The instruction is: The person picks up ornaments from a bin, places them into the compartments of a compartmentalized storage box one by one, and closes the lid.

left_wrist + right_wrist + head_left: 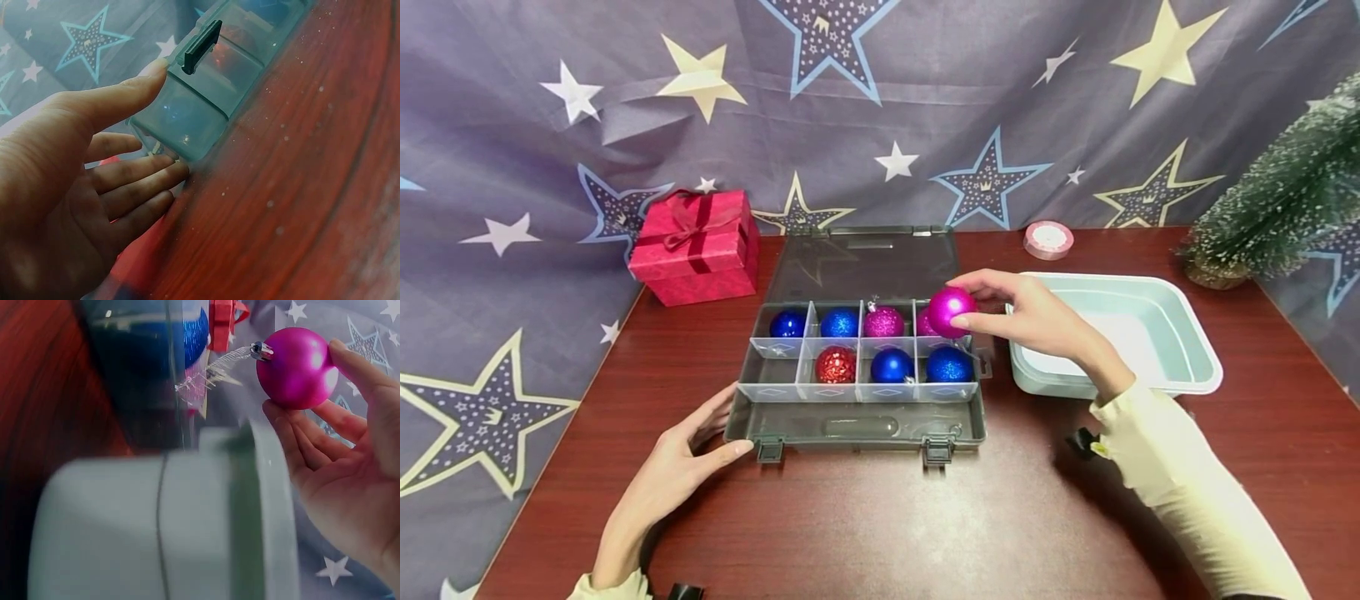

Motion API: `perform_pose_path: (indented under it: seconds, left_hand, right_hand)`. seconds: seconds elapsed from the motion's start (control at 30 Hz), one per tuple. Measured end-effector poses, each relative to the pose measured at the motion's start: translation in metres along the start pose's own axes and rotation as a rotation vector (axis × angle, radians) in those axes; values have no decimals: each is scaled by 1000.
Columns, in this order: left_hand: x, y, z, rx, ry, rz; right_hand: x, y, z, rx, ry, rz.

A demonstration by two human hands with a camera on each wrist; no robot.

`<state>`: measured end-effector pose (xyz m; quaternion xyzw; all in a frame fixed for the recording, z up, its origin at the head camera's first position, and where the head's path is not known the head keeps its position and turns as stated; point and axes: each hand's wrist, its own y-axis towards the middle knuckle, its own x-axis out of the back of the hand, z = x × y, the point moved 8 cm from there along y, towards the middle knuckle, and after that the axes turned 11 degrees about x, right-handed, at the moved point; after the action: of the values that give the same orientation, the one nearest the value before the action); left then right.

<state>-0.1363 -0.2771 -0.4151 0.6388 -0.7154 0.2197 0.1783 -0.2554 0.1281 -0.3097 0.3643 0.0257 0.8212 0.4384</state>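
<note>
My right hand [1037, 318] pinches a shiny magenta Christmas ball [952, 312] between thumb and fingers, over the back right of the divided plastic box [850, 423]. In the right wrist view, a silver cap and clear string hang off this ball [297, 369]. My left hand [673, 471] rests at the box's front left corner, thumb at the rim and fingers fairly straight along the side. In the back row lie a dark blue ball [787, 324], a blue glitter ball [839, 322], a magenta glitter ball [883, 322] and another pink ball, partly hidden.
The box's front row has a red ball [836, 365] and two blue ones. Its smoky lid [857, 271] lies back. A pale green basin [1026, 383] stands right, with a ribbon roll [1048, 240] and small tree [1273, 196] behind. A red gift box [700, 250] sits back left.
</note>
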Motion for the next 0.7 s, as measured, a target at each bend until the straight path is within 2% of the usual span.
perform_pose_path:
  seconds: [0.4, 0.7]
  left_hand:
    - [-1, -1, -4, 0, -6, 2]
    - [-2, -2, -5, -5, -18, 7]
  right_hand:
    - [-33, 32, 12, 69, 86, 12]
    - [-61, 56, 21, 117, 143, 78]
